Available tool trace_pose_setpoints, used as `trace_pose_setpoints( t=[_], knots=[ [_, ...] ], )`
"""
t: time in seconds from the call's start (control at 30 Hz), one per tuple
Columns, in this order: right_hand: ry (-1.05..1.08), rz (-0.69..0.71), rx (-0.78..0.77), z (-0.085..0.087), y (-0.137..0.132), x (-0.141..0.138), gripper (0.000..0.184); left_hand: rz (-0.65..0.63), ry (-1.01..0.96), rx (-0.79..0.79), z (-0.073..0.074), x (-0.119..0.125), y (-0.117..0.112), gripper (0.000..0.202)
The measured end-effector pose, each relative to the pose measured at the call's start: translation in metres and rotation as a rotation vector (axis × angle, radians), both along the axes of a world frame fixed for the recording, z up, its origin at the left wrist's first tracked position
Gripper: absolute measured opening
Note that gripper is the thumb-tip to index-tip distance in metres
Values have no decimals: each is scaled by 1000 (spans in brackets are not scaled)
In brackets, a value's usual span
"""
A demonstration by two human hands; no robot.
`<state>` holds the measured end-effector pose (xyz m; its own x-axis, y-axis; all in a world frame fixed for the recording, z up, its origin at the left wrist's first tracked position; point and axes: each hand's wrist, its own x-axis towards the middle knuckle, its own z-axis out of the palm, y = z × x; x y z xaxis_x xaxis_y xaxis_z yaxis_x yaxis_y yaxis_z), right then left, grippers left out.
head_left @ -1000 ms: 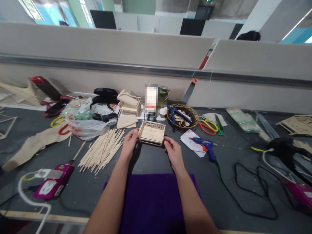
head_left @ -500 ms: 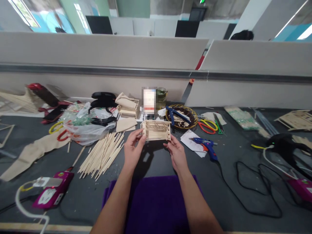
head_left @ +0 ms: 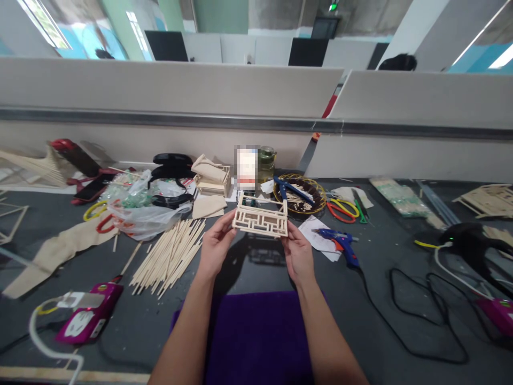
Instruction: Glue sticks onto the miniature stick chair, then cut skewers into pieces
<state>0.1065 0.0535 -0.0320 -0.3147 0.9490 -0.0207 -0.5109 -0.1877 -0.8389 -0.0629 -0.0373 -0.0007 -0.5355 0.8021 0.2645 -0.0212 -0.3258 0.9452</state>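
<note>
Both hands hold a small wooden lattice model [head_left: 260, 220] clear above the dark tabletop [head_left: 385, 240]. The left hand [head_left: 215, 245] pinches its nine o'clock end, and the right hand [head_left: 298, 251] pinches its three o'clock end. Loose sticks [head_left: 168, 254] lie at eight o'clock of the model, a blue glue gun [head_left: 340, 240] at three o'clock

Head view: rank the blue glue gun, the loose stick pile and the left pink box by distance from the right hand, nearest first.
1. Blue glue gun, just right of the right hand.
2. Stick pile, left, past the left hand.
3. Pink box, far left.
</note>
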Motion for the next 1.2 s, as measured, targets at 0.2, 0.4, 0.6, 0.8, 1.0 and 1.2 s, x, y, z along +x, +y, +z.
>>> trace_pose_setpoints(
  t=[0.2, 0.4, 0.6, 0.8, 1.0, 1.2],
  knots=[
    [5, -11, 16, 4, -2, 0, 42, 2, 32, 26, 1, 0, -1, 40],
    [-28, -31, 63, 3, -3, 2, 38, -13, 30, 47, 2, 1, -2, 39],
    [-38, -50, 89, 0, -3, 1, 42, 15, -38, 24, 2, 3, -2, 37],
    [-182, -107, 210, -6, -2, 4, 40, 73, -36, -62, 4, 2, -2, 35],
    [-357, -65, 229, -11, 1, 7, 40, 105, -75, -276, 2, 0, -1, 42],
    [-414, -16, 184, -25, 7, 2, 51, 93, -101, -385, -13, -6, 4, 49]
  ],
)
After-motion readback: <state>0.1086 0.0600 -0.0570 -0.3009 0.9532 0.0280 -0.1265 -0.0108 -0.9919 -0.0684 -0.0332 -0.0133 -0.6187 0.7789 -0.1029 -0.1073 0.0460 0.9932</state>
